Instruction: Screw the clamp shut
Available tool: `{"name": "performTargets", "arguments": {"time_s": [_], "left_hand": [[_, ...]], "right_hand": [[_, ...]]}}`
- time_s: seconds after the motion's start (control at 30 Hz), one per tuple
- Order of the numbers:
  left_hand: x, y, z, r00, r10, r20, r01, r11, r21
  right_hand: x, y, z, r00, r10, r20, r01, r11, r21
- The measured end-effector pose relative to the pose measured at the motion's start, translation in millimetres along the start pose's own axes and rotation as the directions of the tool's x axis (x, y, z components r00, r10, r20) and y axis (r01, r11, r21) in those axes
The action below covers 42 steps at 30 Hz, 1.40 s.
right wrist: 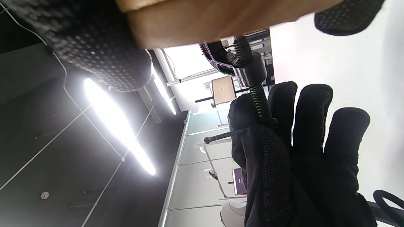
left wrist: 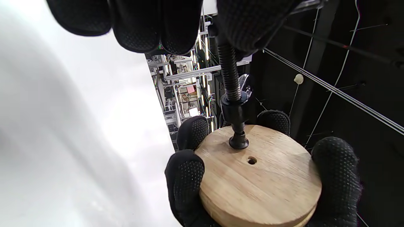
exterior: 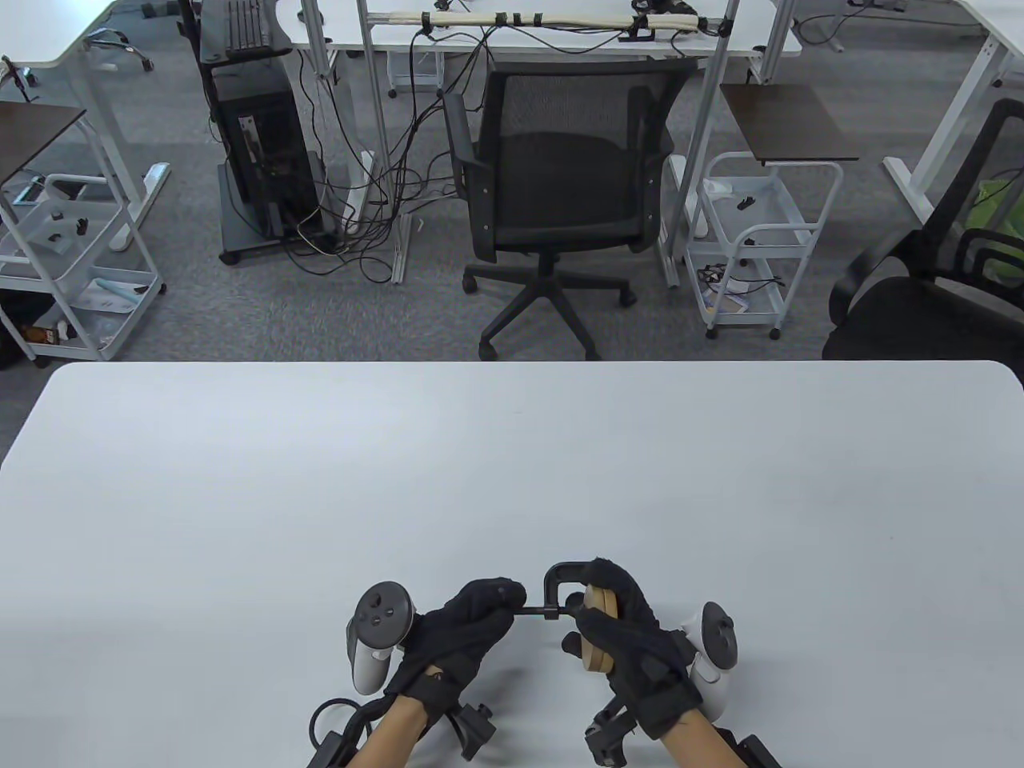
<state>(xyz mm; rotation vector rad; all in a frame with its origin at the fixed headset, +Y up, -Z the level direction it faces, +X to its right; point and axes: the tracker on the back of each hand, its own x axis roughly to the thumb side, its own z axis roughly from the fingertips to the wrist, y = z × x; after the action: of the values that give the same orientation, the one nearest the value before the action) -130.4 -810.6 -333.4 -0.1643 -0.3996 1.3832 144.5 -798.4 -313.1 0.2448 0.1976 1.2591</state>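
Observation:
A black C-clamp (exterior: pixel 560 578) is held just above the white table (exterior: pixel 320 496) near its front edge. Round wooden discs (exterior: pixel 598 632) sit in its mouth. My right hand (exterior: pixel 632 632) grips the discs and the clamp frame. My left hand (exterior: pixel 460 632) pinches the handle end of the threaded screw (exterior: pixel 534 614). In the left wrist view the screw (left wrist: pixel 229 78) comes down from my fingers and its swivel pad (left wrist: pixel 238 142) touches the wooden disc (left wrist: pixel 262 176). In the right wrist view the disc edge (right wrist: pixel 221 19), the screw (right wrist: pixel 257 101) and the thin handle bar (right wrist: pixel 224 135) show.
A black office chair (exterior: pixel 560 192) stands beyond the table's far edge, with white carts (exterior: pixel 752 240) and desks behind it. Another black chair (exterior: pixel 936 296) is at the far right.

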Motion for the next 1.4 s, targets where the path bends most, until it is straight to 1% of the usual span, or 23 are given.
{"name": "performTargets", "arguments": {"time_s": [0.1,0.17,0.23,0.33,0.43,0.5,0.57,0.7,0.87,1.07,1.23,1.4], "left_hand": [[0.5,-0.4,0.2,1.0,0.004,-0.006,-0.004,1.0,0.002],[0.8,0.2,1.5,1.0,-0.002,-0.019,0.002,1.0,-0.001],[0.3,1.5,2.4,0.999,-0.019,-0.042,0.019,1.0,0.006],[-2.1,3.6,3.7,0.996,-0.04,-0.086,0.041,0.999,0.016],[-3.9,6.0,5.9,0.989,-0.07,-0.131,0.081,0.993,0.085],[-4.7,7.7,7.4,0.984,-0.083,-0.154,0.101,0.989,0.111],[-5.6,7.3,8.1,0.982,-0.084,-0.167,0.102,0.989,0.104],[-7.9,3.9,6.7,0.983,-0.039,-0.181,0.049,0.997,0.054],[-9.3,0.5,3.8,0.987,0.012,-0.159,-0.013,1.0,-0.008],[-6.9,-1.2,1.4,0.995,0.014,-0.104,-0.017,1.0,-0.023],[-0.2,-0.6,0.5,1.0,-0.009,-0.023,0.009,1.0,0.01],[4.6,-0.1,0.9,0.998,-0.054,0.016,0.053,0.998,0.044]], "right_hand": [[-0.1,0.0,-0.2,1.0,-0.005,0.0,0.005,1.0,-0.002],[-0.9,-0.2,0.4,0.999,-0.039,-0.01,0.039,0.999,-0.007],[-1.0,-0.6,0.3,0.998,-0.057,-0.009,0.057,0.998,-0.017],[-0.7,-1.7,0.2,0.999,-0.044,-0.004,0.044,0.999,-0.021],[0.0,-1.9,0.4,0.999,-0.042,0.003,0.042,0.999,-0.02],[0.1,-2.2,0.5,0.999,-0.041,0.005,0.041,0.999,-0.017],[0.1,-2.2,0.7,0.999,-0.043,0.004,0.043,0.999,-0.016],[-0.4,-1.6,0.9,0.999,-0.04,0.001,0.04,0.999,-0.008],[-1.0,-1.2,0.7,0.999,-0.034,0.0,0.034,0.999,-0.001],[-0.9,-0.5,0.9,0.999,-0.032,-0.005,0.032,0.999,0.001],[-1.2,0.0,0.6,1.0,-0.028,-0.007,0.028,1.0,0.005],[-1.2,0.4,0.4,1.0,-0.028,-0.008,0.028,1.0,0.008]]}}
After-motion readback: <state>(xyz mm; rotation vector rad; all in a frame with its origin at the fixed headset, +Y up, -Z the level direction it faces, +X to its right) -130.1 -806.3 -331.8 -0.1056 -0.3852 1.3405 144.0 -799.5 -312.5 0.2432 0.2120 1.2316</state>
